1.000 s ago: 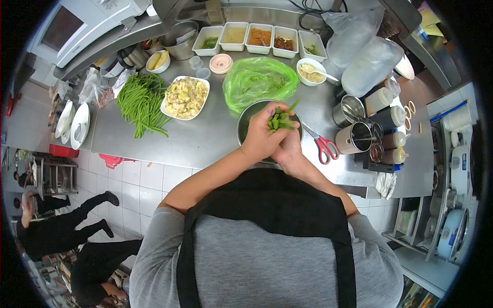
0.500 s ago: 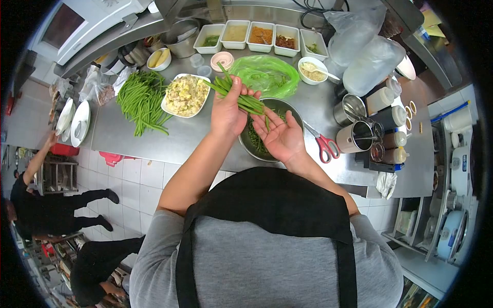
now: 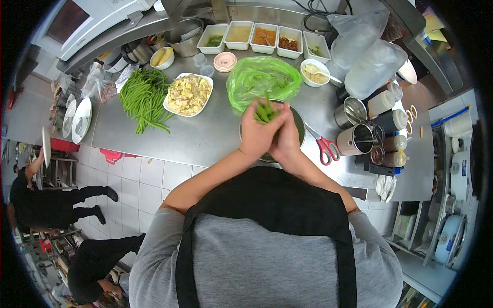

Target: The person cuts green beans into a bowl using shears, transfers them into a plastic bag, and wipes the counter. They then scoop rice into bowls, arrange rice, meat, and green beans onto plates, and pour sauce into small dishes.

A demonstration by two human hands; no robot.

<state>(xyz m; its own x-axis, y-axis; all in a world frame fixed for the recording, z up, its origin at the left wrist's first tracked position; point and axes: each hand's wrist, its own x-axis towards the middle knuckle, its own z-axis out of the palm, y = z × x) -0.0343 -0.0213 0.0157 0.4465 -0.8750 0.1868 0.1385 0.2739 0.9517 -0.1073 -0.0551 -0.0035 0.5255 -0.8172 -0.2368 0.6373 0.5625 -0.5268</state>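
Observation:
Over a metal bowl, my left hand and my right hand are pressed together around a small bunch of green beans. The bean ends stick up between my fingers, pointing away from me. My hands hide most of the bowl and what lies in it. Just behind the bowl sits a light green plastic bag with green pieces on it. To the right of the bowl lie scissors with red handles.
A heap of long green beans and a white dish of chunky yellow-white salad stand to the left. Several white tubs line the back. Metal containers and bottles stand at right. Co-workers are at far left.
My hands have come together and turned upright; the beans lay across my palms before and are now enclosed between them. At far left a co-worker's hand now holds up a plate.

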